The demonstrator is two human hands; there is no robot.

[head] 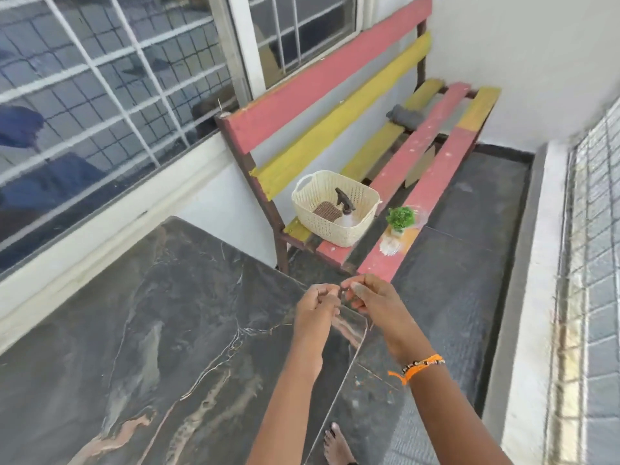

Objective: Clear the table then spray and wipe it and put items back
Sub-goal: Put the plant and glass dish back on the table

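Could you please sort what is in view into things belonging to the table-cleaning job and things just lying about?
Job: table; basket with spray bottle and brown cloth; small plant; both hands.
Lying about: bench; grey roll.

My left hand (317, 302) and right hand (369, 297) are close together out in front. Both have curled fingers, pinching something tiny.

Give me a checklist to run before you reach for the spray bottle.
1. Table cleared: ok, nothing shows on its visible part.
2. Spray bottle within sight: ok, in the basket on the bench.
3. Plant off the table: ok, on the bench.
4. Left hand free: cannot tell, fingers curled.
5. Right hand free: not ok, pinching something small.
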